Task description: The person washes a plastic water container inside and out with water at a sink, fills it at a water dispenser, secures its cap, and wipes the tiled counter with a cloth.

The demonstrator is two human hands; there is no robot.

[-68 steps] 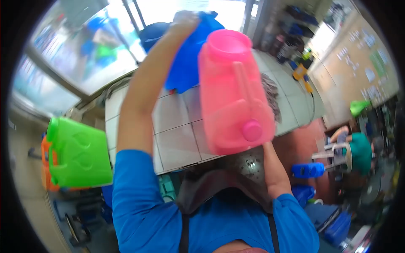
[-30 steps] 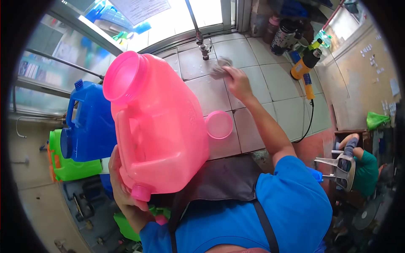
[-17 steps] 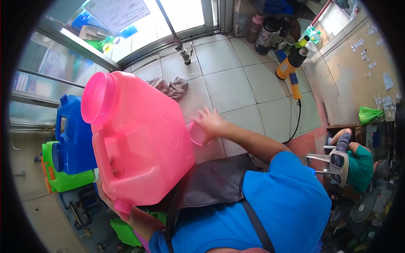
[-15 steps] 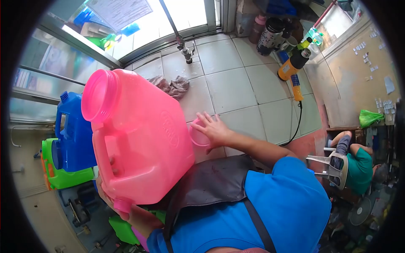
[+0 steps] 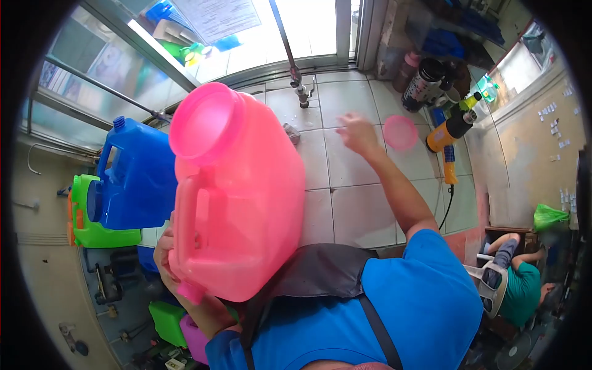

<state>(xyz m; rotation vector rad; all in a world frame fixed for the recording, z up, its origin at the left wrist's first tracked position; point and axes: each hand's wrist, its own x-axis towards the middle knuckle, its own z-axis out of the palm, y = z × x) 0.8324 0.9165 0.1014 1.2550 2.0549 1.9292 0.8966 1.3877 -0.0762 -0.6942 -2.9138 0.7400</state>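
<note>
A large pink plastic jerrycan (image 5: 246,209) leans against my apron, its wide round mouth (image 5: 206,123) facing up and left. My left hand (image 5: 165,253) grips it by the handle side, with fingertips showing behind the handle. Near the bottom a small pink spout (image 5: 191,293) sticks out. My right hand (image 5: 359,134) is over the tiled counter, holding nothing, fingers loosely apart and a little blurred. Just right of that hand a round pink lid (image 5: 401,133) lies on the tiles.
Blue (image 5: 139,176) and green (image 5: 108,209) jerrycans stand at left. A crumpled rag (image 5: 291,133) is partly behind the pink one. A yellow heat gun (image 5: 444,135), a dark tumbler (image 5: 422,83) and a metal tap (image 5: 302,92) are farther back. A person in green (image 5: 523,293) sits at right.
My right hand has moved from beside the jerrycan out over the counter, and the pink lid has shifted right, away from it. The jerrycan appears more upright and farther right in view.
</note>
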